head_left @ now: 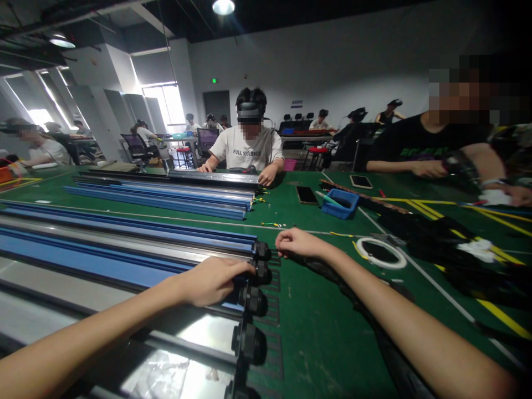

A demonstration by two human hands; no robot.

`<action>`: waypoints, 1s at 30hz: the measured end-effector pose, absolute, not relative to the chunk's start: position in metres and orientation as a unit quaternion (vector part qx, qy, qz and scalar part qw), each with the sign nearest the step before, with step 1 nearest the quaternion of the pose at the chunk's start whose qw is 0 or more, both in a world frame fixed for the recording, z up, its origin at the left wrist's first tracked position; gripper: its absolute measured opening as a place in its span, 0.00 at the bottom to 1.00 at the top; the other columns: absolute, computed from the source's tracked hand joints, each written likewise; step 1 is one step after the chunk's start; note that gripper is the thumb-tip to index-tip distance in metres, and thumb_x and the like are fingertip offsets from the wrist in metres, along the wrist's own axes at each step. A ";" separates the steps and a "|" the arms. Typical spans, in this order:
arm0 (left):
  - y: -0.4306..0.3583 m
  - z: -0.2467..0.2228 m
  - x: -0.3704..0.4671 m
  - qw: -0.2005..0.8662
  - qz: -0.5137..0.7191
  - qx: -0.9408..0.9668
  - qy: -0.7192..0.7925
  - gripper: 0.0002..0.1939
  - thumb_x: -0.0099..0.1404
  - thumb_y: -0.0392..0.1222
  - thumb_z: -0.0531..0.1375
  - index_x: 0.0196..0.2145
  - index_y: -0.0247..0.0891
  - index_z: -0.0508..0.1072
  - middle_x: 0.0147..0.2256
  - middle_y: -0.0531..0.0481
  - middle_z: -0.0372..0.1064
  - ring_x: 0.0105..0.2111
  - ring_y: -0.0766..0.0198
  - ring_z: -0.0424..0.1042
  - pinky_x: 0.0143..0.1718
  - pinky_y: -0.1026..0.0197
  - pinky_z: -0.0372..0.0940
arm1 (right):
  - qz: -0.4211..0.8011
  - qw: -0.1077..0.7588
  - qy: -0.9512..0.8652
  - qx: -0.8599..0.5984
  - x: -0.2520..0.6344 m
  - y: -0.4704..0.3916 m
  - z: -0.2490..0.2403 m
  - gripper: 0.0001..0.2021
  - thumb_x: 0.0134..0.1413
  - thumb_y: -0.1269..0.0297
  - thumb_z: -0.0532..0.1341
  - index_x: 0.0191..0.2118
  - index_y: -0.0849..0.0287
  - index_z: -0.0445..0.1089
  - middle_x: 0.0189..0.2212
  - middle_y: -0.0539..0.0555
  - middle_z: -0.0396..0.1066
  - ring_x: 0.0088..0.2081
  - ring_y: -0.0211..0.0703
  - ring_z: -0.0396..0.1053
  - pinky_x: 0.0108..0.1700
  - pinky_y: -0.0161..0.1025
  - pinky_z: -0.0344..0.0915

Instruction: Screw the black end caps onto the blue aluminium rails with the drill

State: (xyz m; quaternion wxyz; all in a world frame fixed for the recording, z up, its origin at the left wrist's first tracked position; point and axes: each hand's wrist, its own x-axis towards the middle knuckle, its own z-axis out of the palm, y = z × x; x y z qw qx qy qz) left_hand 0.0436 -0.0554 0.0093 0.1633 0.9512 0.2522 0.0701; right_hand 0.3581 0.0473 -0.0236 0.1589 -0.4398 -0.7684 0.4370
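Long blue and silver metal profiles lie side by side on the green table, with black round fittings at their right ends. My left hand rests over the profile ends, its fingertips at one of the black fittings; its fingers are bent and their undersides are hidden. Just right of the uppermost fitting, my right hand is held with its fingers curled together, and whatever is between them is too small to make out. A black sleeve or cable bundle runs beneath my right forearm.
Across the table a person holds another profile. A blue bin, a phone, a white cable coil and black cable bundles lie to the right. Another person works at the right.
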 end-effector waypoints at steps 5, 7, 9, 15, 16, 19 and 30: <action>-0.056 0.011 0.045 0.161 0.064 0.950 0.261 0.32 0.60 0.28 0.54 0.61 0.44 0.62 0.55 0.45 0.72 0.52 0.54 0.73 0.52 0.56 0.66 | 0.429 0.161 -0.770 -0.444 0.358 0.046 -0.023 0.08 0.51 0.60 0.61 0.32 0.60 0.72 0.29 0.55 0.78 0.30 0.44 0.74 0.36 0.39 0.68; -0.057 0.010 0.045 0.166 0.061 0.945 0.274 0.32 0.60 0.28 0.54 0.62 0.43 0.61 0.54 0.45 0.73 0.51 0.54 0.74 0.50 0.56 0.67 | 0.429 0.161 -0.770 -0.445 0.358 0.046 -0.023 0.08 0.51 0.60 0.61 0.32 0.60 0.72 0.29 0.55 0.78 0.30 0.44 0.74 0.36 0.39 0.68; -0.057 0.010 0.044 0.173 0.063 0.940 0.286 0.33 0.60 0.28 0.53 0.63 0.43 0.58 0.54 0.43 0.73 0.51 0.53 0.74 0.51 0.55 0.67 | 0.426 0.161 -0.771 -0.445 0.358 0.045 -0.023 0.08 0.51 0.60 0.61 0.32 0.59 0.72 0.29 0.55 0.79 0.31 0.44 0.74 0.36 0.39 0.68; -0.057 0.009 0.043 0.178 0.071 0.935 0.299 0.26 0.62 0.30 0.53 0.58 0.42 0.60 0.51 0.43 0.72 0.49 0.53 0.74 0.50 0.53 0.67 | 0.410 0.164 -0.779 -0.445 0.358 0.043 -0.024 0.08 0.52 0.60 0.60 0.32 0.59 0.72 0.28 0.53 0.78 0.30 0.43 0.74 0.34 0.37 0.66; -0.057 0.009 0.043 0.175 0.069 0.935 0.301 0.24 0.62 0.30 0.53 0.56 0.41 0.61 0.49 0.43 0.73 0.47 0.53 0.74 0.48 0.54 0.67 | 0.407 0.166 -0.781 -0.445 0.358 0.043 -0.025 0.08 0.52 0.60 0.60 0.32 0.59 0.73 0.27 0.53 0.77 0.30 0.43 0.73 0.33 0.37 0.65; -0.057 0.010 0.043 0.166 0.063 0.936 0.304 0.20 0.62 0.30 0.53 0.52 0.41 0.63 0.46 0.45 0.73 0.44 0.54 0.74 0.45 0.56 0.67 | 0.401 0.172 -0.783 -0.444 0.359 0.042 -0.026 0.08 0.52 0.61 0.60 0.32 0.59 0.73 0.26 0.52 0.76 0.29 0.43 0.72 0.32 0.37 0.64; -0.057 0.010 0.043 0.179 0.056 0.933 0.307 0.24 0.63 0.30 0.54 0.56 0.41 0.65 0.50 0.46 0.73 0.49 0.54 0.73 0.49 0.56 0.65 | 0.394 0.172 -0.784 -0.447 0.359 0.038 -0.024 0.09 0.53 0.61 0.59 0.33 0.60 0.73 0.25 0.52 0.75 0.27 0.41 0.70 0.29 0.35 0.61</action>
